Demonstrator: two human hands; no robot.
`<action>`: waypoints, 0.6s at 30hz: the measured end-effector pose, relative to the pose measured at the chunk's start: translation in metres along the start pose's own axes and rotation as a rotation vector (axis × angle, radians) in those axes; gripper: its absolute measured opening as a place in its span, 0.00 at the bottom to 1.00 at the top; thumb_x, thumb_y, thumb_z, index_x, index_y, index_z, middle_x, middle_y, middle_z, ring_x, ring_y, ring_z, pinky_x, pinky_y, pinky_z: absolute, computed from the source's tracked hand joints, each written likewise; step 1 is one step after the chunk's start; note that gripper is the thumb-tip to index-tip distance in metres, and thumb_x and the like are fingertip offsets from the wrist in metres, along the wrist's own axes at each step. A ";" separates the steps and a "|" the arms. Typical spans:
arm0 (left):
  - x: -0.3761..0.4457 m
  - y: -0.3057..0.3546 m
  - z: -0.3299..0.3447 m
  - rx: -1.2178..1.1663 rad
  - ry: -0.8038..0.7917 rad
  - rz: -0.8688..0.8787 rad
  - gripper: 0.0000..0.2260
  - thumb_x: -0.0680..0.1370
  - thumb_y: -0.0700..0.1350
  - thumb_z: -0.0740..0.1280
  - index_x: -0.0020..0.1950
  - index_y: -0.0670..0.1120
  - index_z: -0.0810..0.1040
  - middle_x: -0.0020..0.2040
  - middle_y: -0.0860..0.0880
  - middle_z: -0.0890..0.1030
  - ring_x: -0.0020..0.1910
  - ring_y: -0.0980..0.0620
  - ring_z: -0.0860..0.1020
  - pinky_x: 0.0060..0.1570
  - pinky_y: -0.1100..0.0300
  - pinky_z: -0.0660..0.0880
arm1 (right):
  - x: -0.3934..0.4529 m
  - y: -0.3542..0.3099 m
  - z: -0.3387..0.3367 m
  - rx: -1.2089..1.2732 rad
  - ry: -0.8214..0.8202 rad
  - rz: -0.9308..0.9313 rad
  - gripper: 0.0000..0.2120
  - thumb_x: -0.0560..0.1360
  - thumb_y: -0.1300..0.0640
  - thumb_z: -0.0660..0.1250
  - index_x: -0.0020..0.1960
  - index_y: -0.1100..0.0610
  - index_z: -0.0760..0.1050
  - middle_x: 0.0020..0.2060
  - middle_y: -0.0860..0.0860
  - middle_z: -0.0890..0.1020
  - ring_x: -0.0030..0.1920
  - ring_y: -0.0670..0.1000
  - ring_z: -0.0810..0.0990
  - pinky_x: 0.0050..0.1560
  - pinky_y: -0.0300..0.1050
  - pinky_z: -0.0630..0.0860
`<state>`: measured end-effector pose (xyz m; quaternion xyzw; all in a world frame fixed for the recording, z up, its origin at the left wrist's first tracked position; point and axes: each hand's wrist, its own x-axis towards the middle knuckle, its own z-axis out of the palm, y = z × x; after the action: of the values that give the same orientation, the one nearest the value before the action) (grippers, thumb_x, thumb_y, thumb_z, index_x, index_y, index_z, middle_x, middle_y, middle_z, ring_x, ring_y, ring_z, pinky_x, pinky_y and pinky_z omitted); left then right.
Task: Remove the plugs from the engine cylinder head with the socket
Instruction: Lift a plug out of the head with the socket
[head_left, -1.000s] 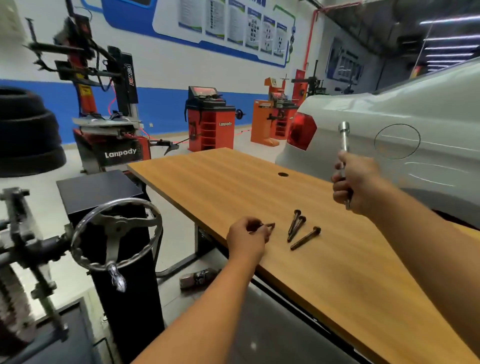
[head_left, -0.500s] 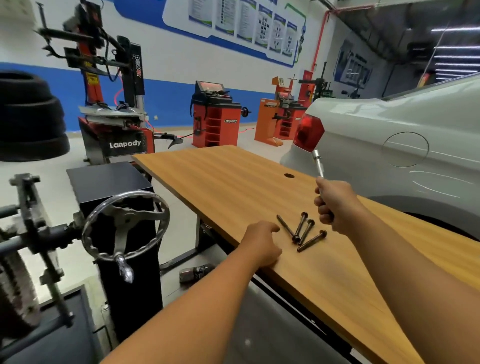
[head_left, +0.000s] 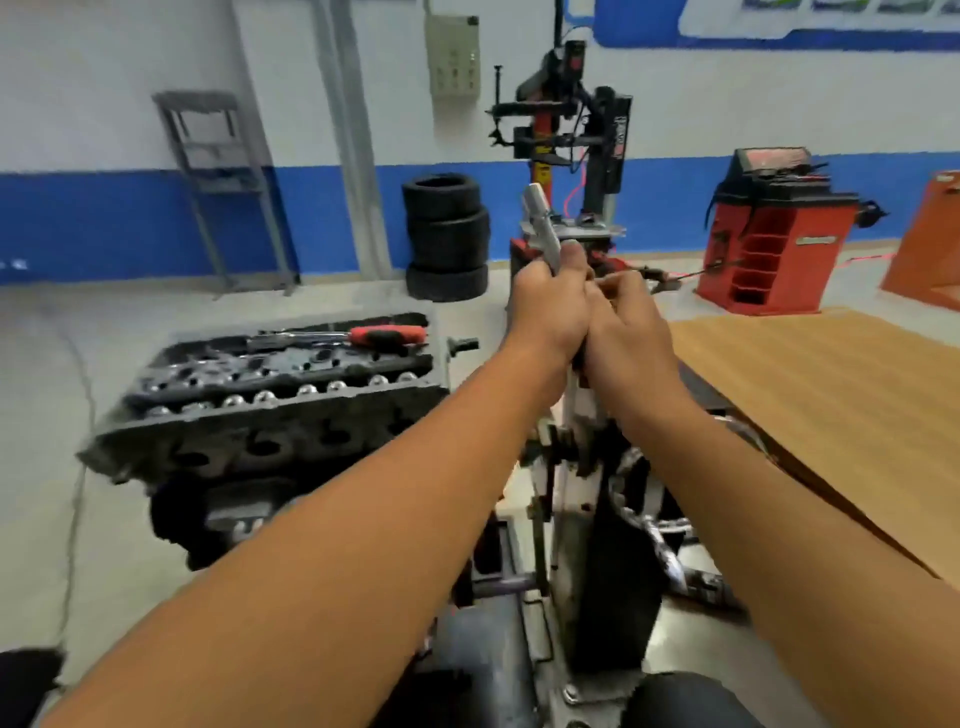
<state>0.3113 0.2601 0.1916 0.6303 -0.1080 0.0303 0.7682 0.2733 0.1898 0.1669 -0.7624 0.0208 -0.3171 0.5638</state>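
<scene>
The dark engine cylinder head (head_left: 260, 415) sits on a stand at the left, blurred, with shiny round parts along its top. A ratchet with a red handle (head_left: 387, 335) lies across its far edge. In the middle of the view my left hand (head_left: 545, 317) and my right hand (head_left: 631, 327) are pressed together, well to the right of the head. Both grip the long silver socket tool (head_left: 542, 228), whose end sticks up above my left thumb. Its lower part is hidden between my hands.
Below my hands is the engine stand (head_left: 587, 493) with its metal handwheel. The wooden table (head_left: 831, 389) is at the right. Behind are stacked tyres (head_left: 447, 239), a tyre changer (head_left: 571, 130), a red wheel balancer (head_left: 774, 244) and a grey rack (head_left: 218, 176).
The view has swung left from the table to the cylinder head. My left hand left the bolts on the table and joined my right hand on the socket tool.
</scene>
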 end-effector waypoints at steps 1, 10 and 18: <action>0.010 0.009 -0.037 0.018 0.083 0.024 0.15 0.87 0.56 0.59 0.49 0.48 0.76 0.43 0.45 0.83 0.47 0.43 0.84 0.56 0.39 0.82 | 0.004 -0.010 0.031 -0.023 -0.031 -0.070 0.08 0.82 0.45 0.60 0.47 0.46 0.71 0.41 0.45 0.81 0.43 0.43 0.80 0.40 0.41 0.73; 0.044 0.065 -0.293 0.064 0.585 0.115 0.11 0.87 0.57 0.57 0.53 0.53 0.73 0.26 0.57 0.76 0.34 0.54 0.79 0.39 0.47 0.84 | 0.045 -0.029 0.220 -0.689 -0.624 -0.396 0.17 0.79 0.43 0.68 0.63 0.51 0.80 0.59 0.54 0.83 0.59 0.58 0.79 0.58 0.53 0.77; 0.107 0.057 -0.323 -0.032 0.536 0.306 0.14 0.87 0.56 0.57 0.55 0.47 0.73 0.34 0.51 0.77 0.36 0.53 0.81 0.43 0.46 0.84 | 0.067 -0.018 0.270 -0.972 -0.795 -0.535 0.15 0.82 0.42 0.65 0.49 0.54 0.74 0.46 0.54 0.79 0.42 0.56 0.76 0.41 0.51 0.72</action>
<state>0.4468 0.5771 0.2096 0.5640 0.0045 0.3090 0.7658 0.4573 0.3988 0.1693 -0.9664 -0.2370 -0.0960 0.0245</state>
